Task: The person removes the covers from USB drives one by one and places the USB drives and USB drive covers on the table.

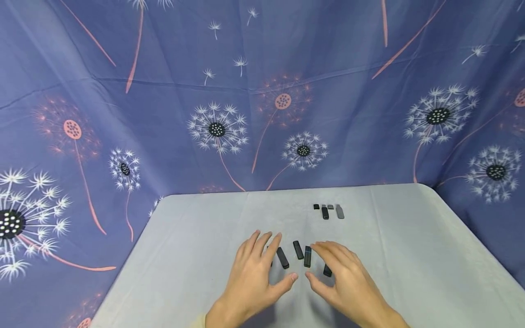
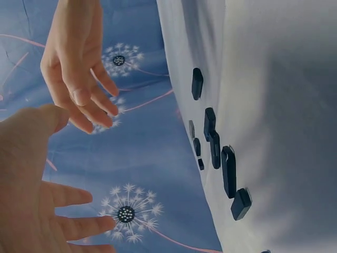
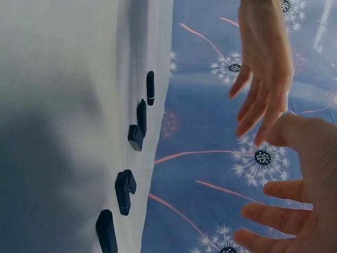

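Note:
Both hands hover above the table with fingers spread and hold nothing. My left hand (image 1: 252, 275) is over the left end of a loose row of dark USB sticks, and my right hand (image 1: 348, 282) is over the right end. Between them lie a long black stick (image 1: 282, 258), another black stick (image 1: 298, 250) and a dark stick with a thin blue line (image 1: 307, 256). A further black piece (image 1: 327, 270) is partly covered by the right hand; one more (image 1: 269, 257) is mostly hidden behind left fingers. In the left wrist view, the row (image 2: 229, 171) lies below the hands.
Farther back on the white-covered table (image 1: 197, 228) sit an uncapped black USB stick (image 1: 325, 213), an uncapped grey one (image 1: 340, 212), a small black cap (image 1: 316, 207) and a small grey cap (image 1: 330, 207). A blue dandelion-patterned curtain (image 1: 262, 59) hangs behind the table.

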{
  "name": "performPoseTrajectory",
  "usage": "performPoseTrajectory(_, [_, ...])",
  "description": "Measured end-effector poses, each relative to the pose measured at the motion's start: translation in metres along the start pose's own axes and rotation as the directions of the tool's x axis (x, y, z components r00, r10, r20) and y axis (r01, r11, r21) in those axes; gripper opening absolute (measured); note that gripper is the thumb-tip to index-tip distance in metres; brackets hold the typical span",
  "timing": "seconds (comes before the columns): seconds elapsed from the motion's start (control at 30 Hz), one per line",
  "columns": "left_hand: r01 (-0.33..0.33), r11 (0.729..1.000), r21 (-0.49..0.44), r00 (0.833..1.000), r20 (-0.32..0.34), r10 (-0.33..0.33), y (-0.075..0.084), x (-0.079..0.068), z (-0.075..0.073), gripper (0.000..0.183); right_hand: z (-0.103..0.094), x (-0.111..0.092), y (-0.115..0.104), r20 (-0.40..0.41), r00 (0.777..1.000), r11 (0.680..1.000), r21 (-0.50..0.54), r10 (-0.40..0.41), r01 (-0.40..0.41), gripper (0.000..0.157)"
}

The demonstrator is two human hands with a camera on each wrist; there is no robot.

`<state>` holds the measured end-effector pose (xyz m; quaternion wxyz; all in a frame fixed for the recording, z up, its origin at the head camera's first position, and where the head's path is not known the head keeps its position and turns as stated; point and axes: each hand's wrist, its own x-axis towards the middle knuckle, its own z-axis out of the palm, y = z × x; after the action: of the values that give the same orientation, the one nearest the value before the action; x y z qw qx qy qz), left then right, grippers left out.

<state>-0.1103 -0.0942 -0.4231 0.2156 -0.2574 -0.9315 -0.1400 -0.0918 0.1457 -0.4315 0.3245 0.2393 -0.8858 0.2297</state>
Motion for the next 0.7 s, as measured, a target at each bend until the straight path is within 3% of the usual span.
performPoseTrajectory(0.2, [0.019,1.000,0.016,1.000,0.021,-0.019,-0.006,-0.009,-0.002,0.086,0.000,0.000,0.001,0.049,0.998,0.999,-0.043,-0.030,0.032,0.059])
performPoseTrajectory(0.33, [0.050,0.999,0.014,0.998,0.029,-0.050,-0.007,-0.016,-0.002,0.088,-0.006,-0.003,0.004,0.080,0.997,0.998,-0.067,-0.008,0.013,0.063])
performPoseTrajectory(0.53, [0.070,0.997,0.012,0.997,0.037,-0.071,-0.008,-0.023,0.002,0.090,-0.010,-0.011,0.007,0.124,0.989,0.994,-0.081,0.083,-0.073,0.069])
performPoseTrajectory(0.7, [0.064,0.998,0.008,0.997,0.053,-0.064,-0.003,-0.027,0.005,0.090,-0.011,-0.023,0.012,0.113,0.977,0.983,-0.056,0.178,-0.173,0.069])
